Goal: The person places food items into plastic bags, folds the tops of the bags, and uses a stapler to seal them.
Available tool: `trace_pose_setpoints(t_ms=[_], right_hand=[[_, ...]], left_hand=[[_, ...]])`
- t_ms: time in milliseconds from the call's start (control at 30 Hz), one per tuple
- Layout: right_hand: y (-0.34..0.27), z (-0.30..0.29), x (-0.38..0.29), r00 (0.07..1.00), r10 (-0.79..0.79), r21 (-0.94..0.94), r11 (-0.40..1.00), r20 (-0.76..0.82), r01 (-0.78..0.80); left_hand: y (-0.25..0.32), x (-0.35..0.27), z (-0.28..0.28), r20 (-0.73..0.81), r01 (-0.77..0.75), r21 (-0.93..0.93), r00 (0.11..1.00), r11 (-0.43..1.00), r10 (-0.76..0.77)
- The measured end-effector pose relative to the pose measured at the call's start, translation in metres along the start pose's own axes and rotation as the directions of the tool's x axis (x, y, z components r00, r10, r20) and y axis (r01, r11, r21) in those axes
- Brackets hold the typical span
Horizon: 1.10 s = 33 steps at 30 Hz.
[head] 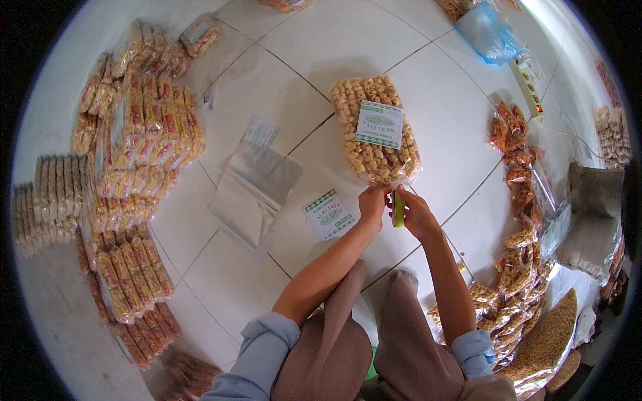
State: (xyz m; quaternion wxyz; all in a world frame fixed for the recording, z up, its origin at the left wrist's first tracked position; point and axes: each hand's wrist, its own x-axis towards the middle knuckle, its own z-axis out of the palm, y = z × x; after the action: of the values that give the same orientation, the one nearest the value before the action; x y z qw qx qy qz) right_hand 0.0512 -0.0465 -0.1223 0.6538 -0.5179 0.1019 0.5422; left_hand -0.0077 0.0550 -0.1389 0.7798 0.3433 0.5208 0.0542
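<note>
A clear plastic bag packed with ring-shaped snacks point(374, 165) lies on the tiled floor in front of me, a printed green and white label point(379, 125) on its upper face. My left hand point(373, 204) pinches the bag's near end. Beside it, my right hand point(417, 213) grips a slim green stapler point(398, 210) set against that same end. The stapler's jaws are partly hidden by my fingers. Left of my hands are loose printed labels point(330, 214) and flat clear plastic bags point(258, 185).
Stacks of packed snack bags point(150, 125) line the left side. Along the right lie reddish snack bags point(511, 130), more ring-snack bags point(516, 280) and a large sack of snacks point(546, 341). A power strip point(526, 90) and blue plastic bag point(486, 32) are at the upper right.
</note>
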Motion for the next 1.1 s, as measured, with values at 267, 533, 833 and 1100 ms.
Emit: trace_pose_setpoints(t_ms=[267, 533, 833, 1100], right_hand=[[0.001, -0.010, 0.015, 0.997, 0.030, 0.040, 0.999, -0.065, -0.028], [0.000, -0.007, 0.021, 0.998, 0.051, -0.007, 0.999, -0.041, -0.051], [0.015, -0.006, 0.031, 0.981, -0.075, 0.092, 0.991, -0.177, 0.092], [0.012, -0.003, 0.017, 0.991, -0.097, 0.009, 0.995, -0.095, 0.098]], left_hand=[[-0.009, 0.008, -0.003, -0.059, -0.140, 0.158, 0.987, 0.978, 0.151], [-0.016, 0.011, -0.005, -0.100, -0.142, 0.214, 0.981, 0.966, 0.166], [-0.026, 0.014, -0.005, -0.084, -0.210, 0.298, 0.966, 0.931, 0.245], [-0.014, -0.002, -0.004, -0.023, -0.110, 0.155, 0.993, 0.982, 0.115]])
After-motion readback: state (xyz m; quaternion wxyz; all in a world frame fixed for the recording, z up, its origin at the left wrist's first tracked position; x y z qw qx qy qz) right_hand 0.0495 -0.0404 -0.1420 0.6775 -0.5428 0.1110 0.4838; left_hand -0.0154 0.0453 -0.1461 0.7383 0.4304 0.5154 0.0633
